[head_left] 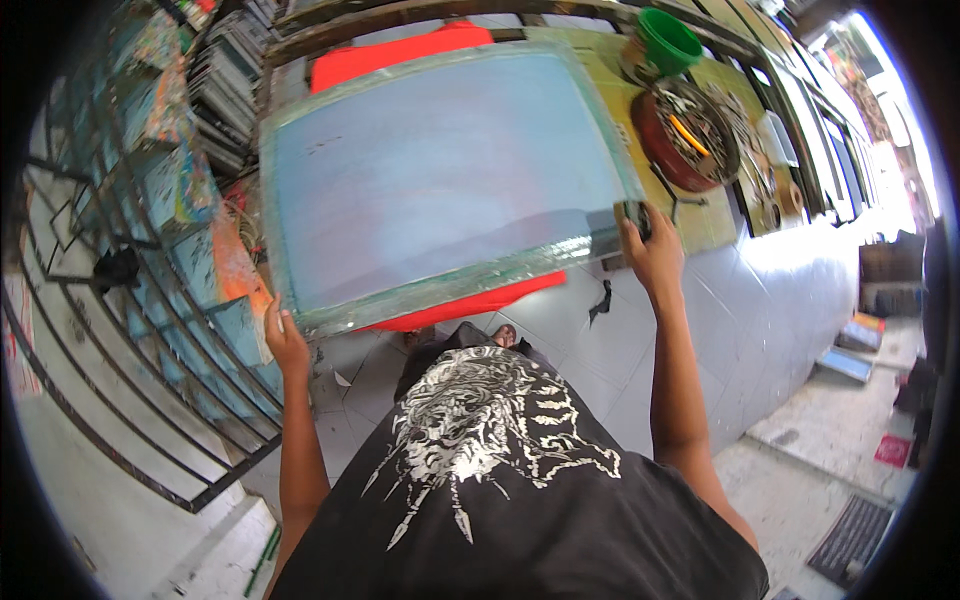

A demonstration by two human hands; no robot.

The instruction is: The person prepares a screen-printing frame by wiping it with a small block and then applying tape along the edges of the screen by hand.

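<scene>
A large screen-printing frame (440, 185) with pale blue mesh and a taped, greenish border lies before me, slightly tilted in view. My left hand (287, 338) grips its near left corner, thumb along the edge. At the near right corner my right hand (655, 250) is closed round the frame, beside a small dark patch whose kind I cannot make out. Red cloth (400, 58) sticks out beyond the far edge, and more red shows under the near edge. The frame hides whatever is between.
To the right stand a green bucket (668, 45) and a round dark red tub (655, 140) full of small bits, with tape rolls (790, 198) beyond. Black metal bars (150, 400) and paint-stained sheets (240, 260) are at left. Several stacked frames (225, 85) lean behind.
</scene>
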